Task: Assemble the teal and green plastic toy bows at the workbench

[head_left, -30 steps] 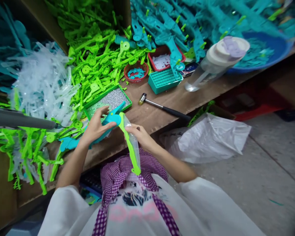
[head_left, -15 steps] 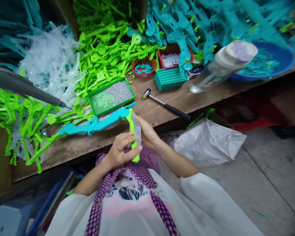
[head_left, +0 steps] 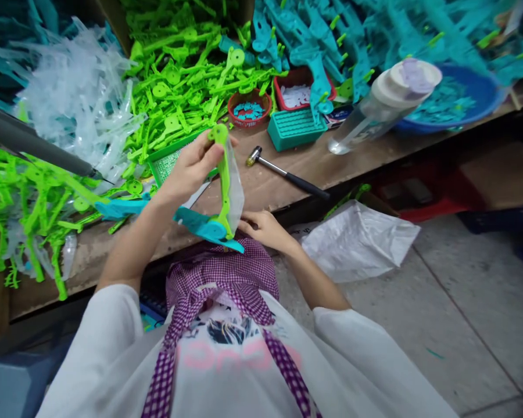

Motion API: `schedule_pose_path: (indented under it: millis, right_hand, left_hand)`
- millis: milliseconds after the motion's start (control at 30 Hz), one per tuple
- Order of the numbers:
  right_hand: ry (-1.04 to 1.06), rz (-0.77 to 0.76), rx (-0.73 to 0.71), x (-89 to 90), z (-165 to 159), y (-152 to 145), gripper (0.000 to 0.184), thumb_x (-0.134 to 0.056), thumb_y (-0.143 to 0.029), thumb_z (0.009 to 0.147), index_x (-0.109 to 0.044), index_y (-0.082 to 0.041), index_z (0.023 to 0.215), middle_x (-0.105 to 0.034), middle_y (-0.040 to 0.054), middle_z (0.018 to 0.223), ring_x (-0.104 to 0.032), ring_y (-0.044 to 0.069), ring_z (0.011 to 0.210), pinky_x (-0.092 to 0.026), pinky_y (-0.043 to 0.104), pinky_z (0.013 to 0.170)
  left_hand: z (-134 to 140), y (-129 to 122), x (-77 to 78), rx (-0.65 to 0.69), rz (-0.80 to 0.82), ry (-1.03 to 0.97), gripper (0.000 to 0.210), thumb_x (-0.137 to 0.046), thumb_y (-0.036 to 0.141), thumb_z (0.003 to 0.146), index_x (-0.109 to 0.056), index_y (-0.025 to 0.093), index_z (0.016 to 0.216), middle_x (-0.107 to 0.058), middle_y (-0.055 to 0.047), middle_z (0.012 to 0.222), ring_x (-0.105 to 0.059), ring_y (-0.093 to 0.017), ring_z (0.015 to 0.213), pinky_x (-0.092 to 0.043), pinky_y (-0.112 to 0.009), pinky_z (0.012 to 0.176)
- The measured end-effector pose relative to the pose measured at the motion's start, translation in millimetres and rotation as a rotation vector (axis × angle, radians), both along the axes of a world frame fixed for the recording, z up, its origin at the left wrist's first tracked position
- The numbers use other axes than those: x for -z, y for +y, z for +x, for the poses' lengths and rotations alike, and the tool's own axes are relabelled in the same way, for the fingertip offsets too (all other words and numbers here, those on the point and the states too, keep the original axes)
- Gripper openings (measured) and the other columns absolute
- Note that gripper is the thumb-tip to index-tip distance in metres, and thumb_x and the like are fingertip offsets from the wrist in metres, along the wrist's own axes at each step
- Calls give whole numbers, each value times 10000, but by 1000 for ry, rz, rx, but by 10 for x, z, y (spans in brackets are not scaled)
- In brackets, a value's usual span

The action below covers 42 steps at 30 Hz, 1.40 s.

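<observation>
1 left hand (head_left: 187, 171) is pinching the green arm (head_left: 225, 188) near its top, presumably steadying it; the right hand (head_left: 265, 229) is hanging half-curled below, any hold unclear.

Two hands (head_left: 192, 174) (head_left: 267, 230), one hammer (head_left: 291, 175), one bottle (head_left: 386, 98) and one blue basin (head_left: 491, 93) show.
</observation>
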State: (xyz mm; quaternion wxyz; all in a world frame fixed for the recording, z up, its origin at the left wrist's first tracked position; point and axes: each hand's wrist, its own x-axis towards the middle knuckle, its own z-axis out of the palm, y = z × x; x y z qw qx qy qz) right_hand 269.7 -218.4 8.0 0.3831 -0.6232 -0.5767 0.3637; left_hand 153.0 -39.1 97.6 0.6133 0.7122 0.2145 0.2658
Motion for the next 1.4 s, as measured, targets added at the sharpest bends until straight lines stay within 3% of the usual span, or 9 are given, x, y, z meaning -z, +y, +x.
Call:
schedule_pose_path:
  millis: [133, 333, 467, 567, 667, 800, 933, 1033, 1400]
  right_hand:
    - [302, 20, 270, 12, -104, -254, 410, -465, -506, 942, -719, -199, 1039, -737, 37, 866, -638, 146, 717, -471, 277, 694]
    - [513, 210, 757, 413, -268, -417, 549, -388, -670, 906, -626, -224, 1120, -633, 25, 887, -548, 104, 641, -466, 247, 573]
    - [584, 190, 914, 527, -258, -401, 393, -507, -596, 888, -592, -213, 867, -420, -79, 545, -408, 66, 474, -353, 202, 471]
    - [768, 113, 736, 462, -133, -508, 295, -664, -483, 805, -599, -206, 881, -528, -66, 617, -493, 67, 498, -416, 215, 500]
    - [873, 4, 403, 416, 39, -681, 268, -621, -394, 828, -604, -201, 1013, -644, -13, 781, -627, 111, 630, -506, 275, 619]
    - [645, -119, 168, 502, 167, -744, 172, -510, -259, 883, -549, -192, 1036, -629, -35, 725, -560, 87, 579, -429, 241, 595]
    - [305, -110, 94, 639, 203, -595, 236, -500, -345, 936, -627, -170, 1031, -666, -2, 766, -542, 88, 622, -367, 229, 615]
    - [199, -70, -2, 709, 255, -466, 309, -453, -359, 972, -689, -159, 975, -705, 31, 825, -580, 93, 678, -364, 231, 660]
    - [328, -73, -276, 713, 540, -57, 241, -508, -199, 878, -741, -144, 850, -658, -16, 664, -485, 62, 563, -335, 223, 626]
  left_hand:
    - [404, 299, 404, 103, -55, 67, 380, -611, 485, 897, -597, 146, 1068, -576, -40, 885, -646, -194, 891, -516, -318, 740]
    - [667, 534, 1079, 146, 97, 254, 403, -598, 528, 890, -576, 172, 1078, -588, -29, 785, -624, -169, 745, -522, -358, 749]
    - [614, 528, 1101, 22, 457, 324, 597, -573, 563, 888, -451, 200, 1345, -632, -103, 1044, -630, -245, 966, -487, -440, 885]
    - [270, 277, 846, 61, 783, 356, 768, -599, 624, 839, -356, 235, 1455, -507, -164, 1359, -521, -320, 1214, -414, -476, 998]
    - [-229, -9, 661, 311, 1016, 515, 814, -634, 676, 774, -416, 269, 1444, -490, -155, 1406, -440, -361, 1306, -337, -511, 1060]
    - [-670, -89, 810, 474, 1130, 722, 730, -649, 611, 804, -480, 250, 1417, -599, -157, 1283, -543, -330, 1174, -350, -486, 1016]
    - [-755, 24, 1048, 449, 1217, 652, 583, -648, 549, 838, -570, 256, 1337, -668, -124, 1162, -613, -277, 1026, -376, -429, 931]
    - [-745, 35, 1056, 425, 1252, 596, 552, -659, 500, 849, -559, 280, 1345, -678, -108, 1157, -623, -259, 1013, -374, -415, 918]
    - [-779, 30, 1040, 411, 1233, 529, 571, -705, 430, 831, -548, 296, 1364, -700, -99, 1151, -651, -263, 992, -370, -421, 929]
